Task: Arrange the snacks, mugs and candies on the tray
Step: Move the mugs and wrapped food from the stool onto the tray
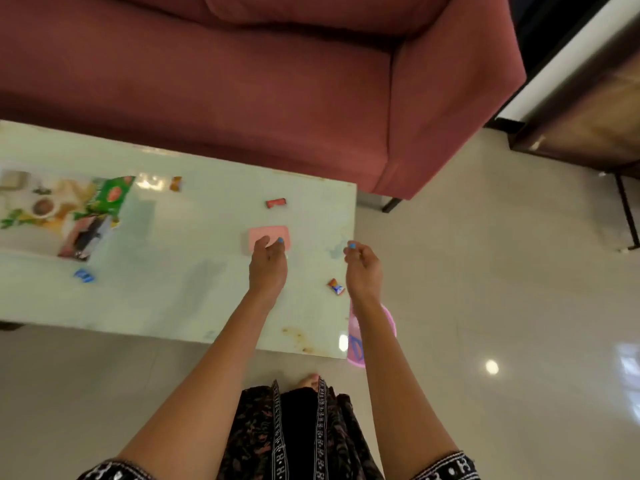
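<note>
Left hand (267,263), loosely curled and empty, hovers at the pink packet's (268,234) near edge (long axis across the table (194,278)); right hand (362,268), empty, is farther.

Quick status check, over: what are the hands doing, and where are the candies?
Left hand over pink packet, right hand empty. Candies scattered: red, blue, orange. Nothing blocking.
</note>
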